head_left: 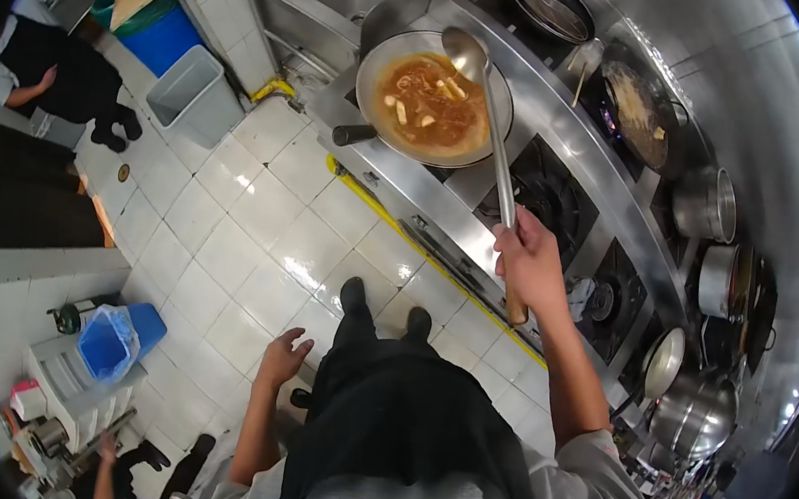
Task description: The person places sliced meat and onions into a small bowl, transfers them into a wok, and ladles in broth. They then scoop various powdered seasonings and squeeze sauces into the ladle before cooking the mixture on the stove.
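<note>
My right hand (533, 259) is wrapped round the wooden grip of a long metal ladle (502, 153). The ladle's bowl rests at the far rim of a wok (372, 62), and I cannot tell whether it touches the liquid. Inside the wok lies an orange-brown broth (434, 107) with several pale pieces in it. The wok's dark handle (353, 134) points toward the floor side and nobody holds it. My left hand (284, 356) hangs beside my apron over the tiles, fingers apart, holding nothing.
Along the steel stove (488, 196) are a pan with a strainer (553, 14), a pan of food over a flame (633, 109) and several pots (706, 204). A yellow pipe (393, 220) edges the stove. Grey bin (192, 96) and blue bin (132, 338) stand left. Other people work at left.
</note>
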### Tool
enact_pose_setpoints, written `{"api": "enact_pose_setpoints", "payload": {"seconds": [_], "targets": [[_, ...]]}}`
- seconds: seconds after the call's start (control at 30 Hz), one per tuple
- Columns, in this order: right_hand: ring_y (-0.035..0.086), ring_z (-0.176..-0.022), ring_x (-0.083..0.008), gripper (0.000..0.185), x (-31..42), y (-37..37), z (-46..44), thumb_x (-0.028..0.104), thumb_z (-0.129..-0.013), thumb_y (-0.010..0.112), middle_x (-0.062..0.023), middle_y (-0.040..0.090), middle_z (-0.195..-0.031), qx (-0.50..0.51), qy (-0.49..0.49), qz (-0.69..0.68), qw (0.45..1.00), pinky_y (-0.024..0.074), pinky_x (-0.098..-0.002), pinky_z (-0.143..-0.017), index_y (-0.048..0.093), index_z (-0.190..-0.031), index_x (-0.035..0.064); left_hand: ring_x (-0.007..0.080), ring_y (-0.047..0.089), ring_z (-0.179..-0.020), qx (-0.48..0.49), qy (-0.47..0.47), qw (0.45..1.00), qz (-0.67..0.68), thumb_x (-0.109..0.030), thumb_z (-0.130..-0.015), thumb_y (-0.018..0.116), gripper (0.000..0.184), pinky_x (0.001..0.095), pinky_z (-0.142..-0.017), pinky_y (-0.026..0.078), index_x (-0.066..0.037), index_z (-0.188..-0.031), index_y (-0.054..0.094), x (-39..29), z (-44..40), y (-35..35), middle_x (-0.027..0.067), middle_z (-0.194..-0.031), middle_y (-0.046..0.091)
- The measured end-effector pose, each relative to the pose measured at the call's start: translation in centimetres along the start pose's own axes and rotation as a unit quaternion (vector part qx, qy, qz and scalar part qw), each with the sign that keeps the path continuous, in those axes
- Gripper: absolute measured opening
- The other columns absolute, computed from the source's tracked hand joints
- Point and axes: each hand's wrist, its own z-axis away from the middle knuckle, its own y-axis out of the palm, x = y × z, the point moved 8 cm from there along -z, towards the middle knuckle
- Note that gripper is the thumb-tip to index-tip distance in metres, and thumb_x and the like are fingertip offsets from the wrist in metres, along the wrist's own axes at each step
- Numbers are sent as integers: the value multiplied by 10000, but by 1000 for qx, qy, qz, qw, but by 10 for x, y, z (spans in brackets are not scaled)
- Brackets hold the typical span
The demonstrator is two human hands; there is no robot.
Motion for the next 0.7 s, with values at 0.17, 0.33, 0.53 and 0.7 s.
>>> {"api": "enact_pose_setpoints", "payload": {"seconds": [0.17, 0.33, 0.53, 0.7], "targets": [[725, -943, -396, 451, -24, -5, 2, 117, -966, 607, -256, 710, -1152, -152, -181, 301, 924, 579, -478, -806, 568, -1400, 0, 347, 708, -1128, 2, 41, 999, -30, -366, -969, 696, 531, 413, -963, 555, -8, -1357, 636, -27, -7, -5, 239, -1285, 695], [708, -864, -387, 561, -76, -2, -3, 115, -900, 596, -231, 694, -1037, -92, -183, 386, 899, 575, -507, -768, 501, -1443, 12, 351, 701, -1121, 62, 86, 992, -66, -342, -955, 722, 499, 438, -973, 543, -12, -1325, 660, -34, -29, -1, 222, -1223, 722], [693, -807, -282, 493, -108, -93, 146, 201, -955, 639, -178, 693, -924, -50, -161, 99, 981, 542, -449, -709, 570, -1422, 58, 349, 682, -1141, 113, 127, 965, -200, -346, -951, 729, 534, 421, -981, 532, -15, -1360, 637, -95, -12, 58, 223, -1266, 704], [533, -564, -66, 424, -212, -206, 340, 169, -1003, 633, 5, 588, -763, 118, 53, -151, 980, 449, -249, -570, 589, -1413, 70, 280, 668, -1152, 242, 133, 924, -266, -383, -941, 750, 586, 372, -1002, 520, -5, -1371, 622, -178, 44, 177, 179, -1298, 696]]}}
